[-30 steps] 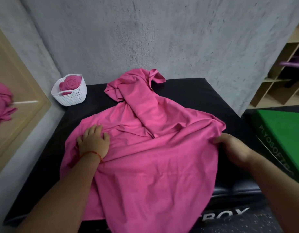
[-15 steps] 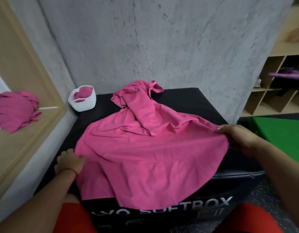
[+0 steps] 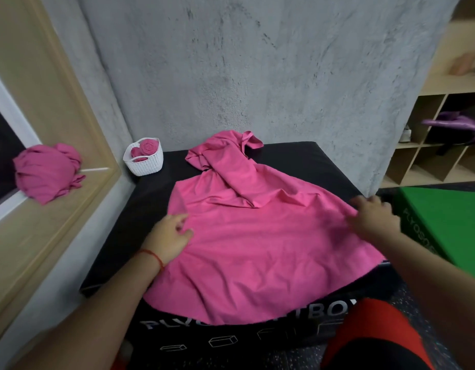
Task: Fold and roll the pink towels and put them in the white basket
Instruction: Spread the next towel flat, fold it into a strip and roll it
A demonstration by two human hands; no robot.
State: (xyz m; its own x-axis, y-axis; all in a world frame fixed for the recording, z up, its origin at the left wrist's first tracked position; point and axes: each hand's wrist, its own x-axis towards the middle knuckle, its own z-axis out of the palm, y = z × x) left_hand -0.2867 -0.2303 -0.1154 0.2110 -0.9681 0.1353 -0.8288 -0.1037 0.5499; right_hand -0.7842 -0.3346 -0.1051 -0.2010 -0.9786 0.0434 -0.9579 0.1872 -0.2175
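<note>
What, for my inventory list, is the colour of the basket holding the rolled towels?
The basket is white; head view.

Gym: black plyo box (image 3: 297, 161), green plyo box (image 3: 441, 209), cubbies (image 3: 428, 166).

A black padded box (image 3: 297, 161) fills the lower middle of the frame; a pink towel (image 3: 257, 236) lies spread across its top, and a white basket (image 3: 148, 164) stands at its upper-left corner

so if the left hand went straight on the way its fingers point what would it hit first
Probably the bunched fold of the towel: the left hand lies on the towel's flat part, fingers aimed away and right, towards that ridge. Depth is unclear.
</note>
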